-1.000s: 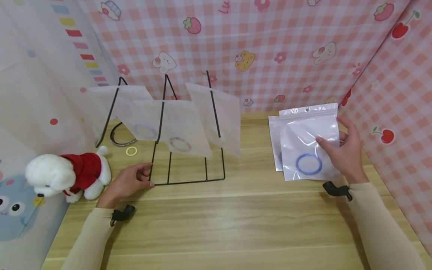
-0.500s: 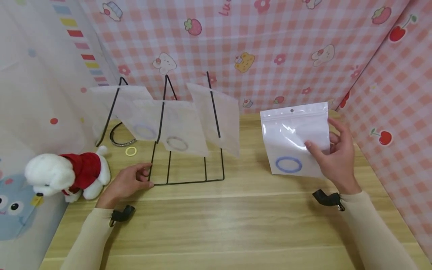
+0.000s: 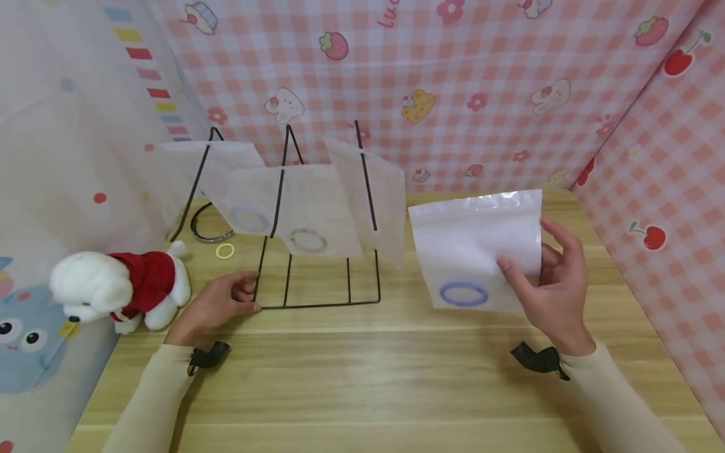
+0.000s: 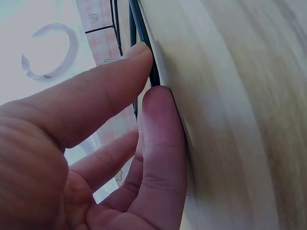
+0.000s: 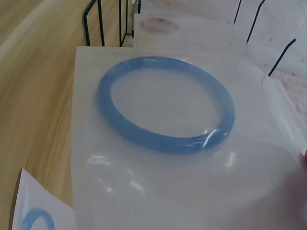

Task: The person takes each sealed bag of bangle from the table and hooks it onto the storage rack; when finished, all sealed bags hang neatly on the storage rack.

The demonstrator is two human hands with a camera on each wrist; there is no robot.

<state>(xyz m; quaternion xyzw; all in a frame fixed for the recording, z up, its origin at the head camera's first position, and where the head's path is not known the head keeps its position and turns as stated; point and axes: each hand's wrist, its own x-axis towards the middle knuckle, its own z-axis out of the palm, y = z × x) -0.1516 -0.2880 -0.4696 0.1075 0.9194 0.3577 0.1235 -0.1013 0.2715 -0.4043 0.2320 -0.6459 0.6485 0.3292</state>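
My right hand (image 3: 546, 286) pinches a white zip bag (image 3: 476, 245) by its right side, clear of the tabletop. A blue bangle (image 5: 168, 105) shows through the bag. My left hand (image 3: 218, 302) holds the front left corner of a black wire rack (image 3: 317, 306), its thumb (image 4: 105, 96) and fingers at the wire. Several translucent bags (image 3: 323, 207) with rings inside hang on the rack's uprights. In the right wrist view a second bag (image 5: 43, 211) with a blue bangle lies on the table; the head view does not show it.
A white plush dog (image 3: 150, 280) in red stands left of my left hand. Near the rack's left side lie a dark braided band (image 3: 209, 236) and a yellow ring (image 3: 224, 251). Checked cloth walls (image 3: 481, 138) bound the wooden table (image 3: 362, 377) behind and at right.
My right hand has lifted the bag off the other one and carried it left toward the rack, tilting it. My left hand stays at the rack's corner.
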